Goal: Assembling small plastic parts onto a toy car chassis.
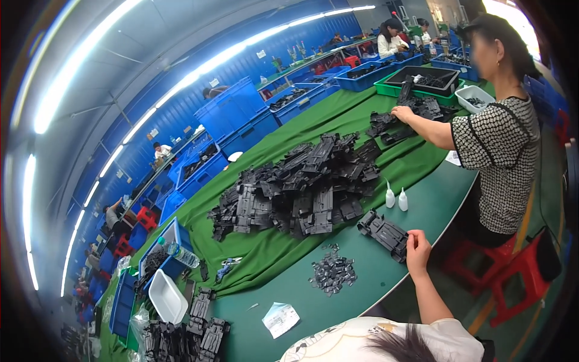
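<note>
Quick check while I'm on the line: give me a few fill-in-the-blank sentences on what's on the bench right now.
1. The right hand touches a flat black plastic part on the bare ____ table.
2. Beside that part stand ____ small white squeeze bottles.
3. The big heap of black parts lies on a green ____.
4. Near the left stands an empty ____ tub.

Missing words: green; two; cloth; white

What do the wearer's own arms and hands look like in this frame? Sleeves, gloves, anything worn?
Only one arm shows: the right hand is bare, no glove, and no ring or watch can be made out. The forearm is uncovered up to a short sleeve of a pale cream top with a dark printed pattern. The left hand is not in view.
</note>
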Demonstrator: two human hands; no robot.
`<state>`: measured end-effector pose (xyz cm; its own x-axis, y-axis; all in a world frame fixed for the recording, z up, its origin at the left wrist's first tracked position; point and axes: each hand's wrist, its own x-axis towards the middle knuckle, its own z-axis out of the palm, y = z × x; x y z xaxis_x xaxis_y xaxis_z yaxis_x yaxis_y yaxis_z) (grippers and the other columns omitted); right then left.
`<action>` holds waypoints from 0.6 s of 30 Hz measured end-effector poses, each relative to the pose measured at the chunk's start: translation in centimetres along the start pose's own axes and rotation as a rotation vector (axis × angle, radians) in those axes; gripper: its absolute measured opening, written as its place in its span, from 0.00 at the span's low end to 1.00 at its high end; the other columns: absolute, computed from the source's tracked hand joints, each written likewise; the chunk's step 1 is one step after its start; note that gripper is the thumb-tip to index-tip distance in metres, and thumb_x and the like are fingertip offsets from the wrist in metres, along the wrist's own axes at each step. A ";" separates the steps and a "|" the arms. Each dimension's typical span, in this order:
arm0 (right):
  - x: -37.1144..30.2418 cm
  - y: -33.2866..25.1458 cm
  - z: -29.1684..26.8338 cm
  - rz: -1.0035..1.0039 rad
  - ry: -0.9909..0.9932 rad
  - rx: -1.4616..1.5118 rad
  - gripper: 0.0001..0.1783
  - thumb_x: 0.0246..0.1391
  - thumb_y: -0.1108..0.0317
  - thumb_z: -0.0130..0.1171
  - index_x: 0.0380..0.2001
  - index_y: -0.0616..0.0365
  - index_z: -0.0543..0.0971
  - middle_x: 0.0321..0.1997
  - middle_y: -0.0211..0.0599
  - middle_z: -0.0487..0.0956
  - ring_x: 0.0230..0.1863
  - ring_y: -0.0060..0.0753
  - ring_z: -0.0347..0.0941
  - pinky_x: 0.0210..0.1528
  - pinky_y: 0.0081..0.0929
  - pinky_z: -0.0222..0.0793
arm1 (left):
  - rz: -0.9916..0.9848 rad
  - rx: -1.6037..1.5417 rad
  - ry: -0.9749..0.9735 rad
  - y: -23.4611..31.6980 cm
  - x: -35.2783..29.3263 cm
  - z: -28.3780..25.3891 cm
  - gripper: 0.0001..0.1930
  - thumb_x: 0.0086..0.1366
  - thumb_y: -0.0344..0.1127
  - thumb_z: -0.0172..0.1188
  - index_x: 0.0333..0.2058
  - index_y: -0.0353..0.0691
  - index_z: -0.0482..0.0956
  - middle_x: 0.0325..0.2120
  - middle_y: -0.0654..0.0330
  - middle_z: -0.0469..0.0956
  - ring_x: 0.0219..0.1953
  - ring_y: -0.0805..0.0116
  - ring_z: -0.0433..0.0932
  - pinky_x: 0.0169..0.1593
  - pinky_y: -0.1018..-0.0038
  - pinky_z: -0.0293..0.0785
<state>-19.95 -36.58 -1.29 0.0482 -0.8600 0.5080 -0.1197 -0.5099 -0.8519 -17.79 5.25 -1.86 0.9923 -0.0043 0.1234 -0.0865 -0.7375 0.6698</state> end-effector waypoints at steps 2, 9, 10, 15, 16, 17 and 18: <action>0.2 0.3 -0.3 0.024 0.001 0.008 0.02 0.42 0.76 0.47 0.24 0.60 0.69 0.13 0.34 0.65 0.14 0.25 0.60 0.17 0.21 0.55 | 0.024 -0.026 -0.008 0.7 0.3 0.7 0.09 0.55 0.34 0.47 0.32 0.36 0.68 0.31 0.51 0.70 0.33 0.56 0.68 0.35 0.68 0.66; -0.6 1.0 -0.1 -0.018 0.000 -0.058 0.02 0.42 0.76 0.47 0.23 0.59 0.69 0.13 0.36 0.66 0.14 0.30 0.62 0.18 0.25 0.57 | 0.119 -0.054 -0.127 2.9 3.1 0.6 0.08 0.55 0.33 0.47 0.31 0.36 0.68 0.29 0.52 0.70 0.31 0.59 0.69 0.35 0.70 0.66; -0.3 0.8 -0.2 -0.015 -0.005 -0.051 0.01 0.42 0.75 0.48 0.23 0.59 0.69 0.13 0.37 0.66 0.15 0.32 0.62 0.18 0.26 0.57 | 0.125 -0.049 -0.153 3.0 3.3 0.2 0.08 0.55 0.33 0.47 0.31 0.36 0.68 0.29 0.52 0.70 0.31 0.59 0.69 0.34 0.70 0.66; 0.0 1.2 -0.1 -0.036 -0.007 -0.072 0.01 0.42 0.75 0.48 0.23 0.59 0.68 0.13 0.37 0.66 0.15 0.33 0.63 0.18 0.27 0.58 | 0.135 -0.039 -0.275 3.4 4.4 -1.4 0.07 0.55 0.33 0.47 0.31 0.35 0.68 0.28 0.53 0.70 0.30 0.61 0.69 0.34 0.71 0.66; 0.0 1.3 0.1 -0.029 -0.014 -0.089 0.02 0.42 0.75 0.48 0.23 0.59 0.68 0.14 0.37 0.66 0.15 0.33 0.63 0.19 0.27 0.58 | 0.138 -0.041 -0.298 3.4 4.8 -1.6 0.07 0.55 0.33 0.47 0.30 0.35 0.68 0.28 0.53 0.70 0.30 0.62 0.69 0.34 0.72 0.66; 0.0 1.4 0.1 -0.023 -0.017 -0.096 0.02 0.42 0.75 0.48 0.23 0.59 0.68 0.14 0.37 0.66 0.15 0.33 0.63 0.19 0.27 0.58 | 0.142 -0.044 -0.322 3.4 5.2 -1.9 0.07 0.55 0.32 0.47 0.30 0.35 0.68 0.28 0.53 0.70 0.30 0.62 0.69 0.34 0.72 0.66; 0.0 1.4 0.2 -0.046 -0.008 -0.114 0.01 0.42 0.76 0.47 0.23 0.59 0.68 0.13 0.34 0.64 0.14 0.27 0.61 0.18 0.23 0.56 | 0.145 -0.049 -0.346 3.4 5.6 -2.1 0.07 0.55 0.32 0.47 0.30 0.35 0.68 0.27 0.54 0.70 0.30 0.62 0.69 0.33 0.72 0.66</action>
<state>-19.93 -37.25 -2.50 0.0637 -0.8358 0.5453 -0.2290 -0.5440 -0.8072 -12.75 4.14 2.71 0.9398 -0.3403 -0.0297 -0.2239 -0.6795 0.6987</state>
